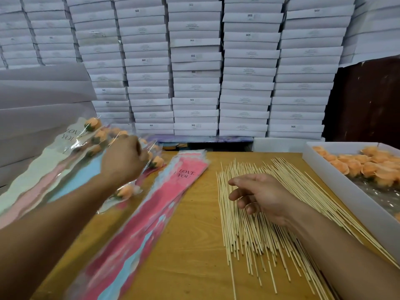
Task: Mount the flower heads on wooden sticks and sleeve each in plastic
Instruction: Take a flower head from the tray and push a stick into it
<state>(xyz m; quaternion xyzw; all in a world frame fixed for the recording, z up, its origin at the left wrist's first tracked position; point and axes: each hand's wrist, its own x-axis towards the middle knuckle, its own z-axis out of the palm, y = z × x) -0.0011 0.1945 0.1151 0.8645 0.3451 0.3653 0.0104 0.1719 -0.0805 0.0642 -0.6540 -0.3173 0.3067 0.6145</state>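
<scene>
Wooden sticks (259,217) lay fanned across the middle of the desk (194,245), thin, light and stiff, likely to roll and to snap if bent. Best pinched singly near mid-length, then slid clear of the heap. Pointed ends faced away, toward the wall of stacked white boxes (194,61).

Right hand (263,197) hovered low over the sticks, palm down, fingers loosely spread and slightly bent, nothing held. Whether the fingertips touched the top layer could not be told.

Flower heads (355,165), peach-coloured, sat heaped in the white tray (346,191) at the desk's right edge. Soft and crushable by the look of them, featherweight; safest taken from underneath at the base, not by the petals.

Empty plastic sleeves (164,204), printed pink and blue with LOVE YOU, lay in a slanted stack just left of the sticks. Slick, floppy film, probably clingy, so peeling one off at the open top edge seemed the way.

Left hand (124,158) was out over the finished pile (71,161) at the far left, fingers curled tight. Appeared clamped on the clear top of a sleeved flower (157,162) beside it, though blur made the pinch hard to confirm. Finished pieces lay overlapping, flowers toward the boxes, one more (125,191) just below the wrist.

Next stick not yet picked.
</scene>
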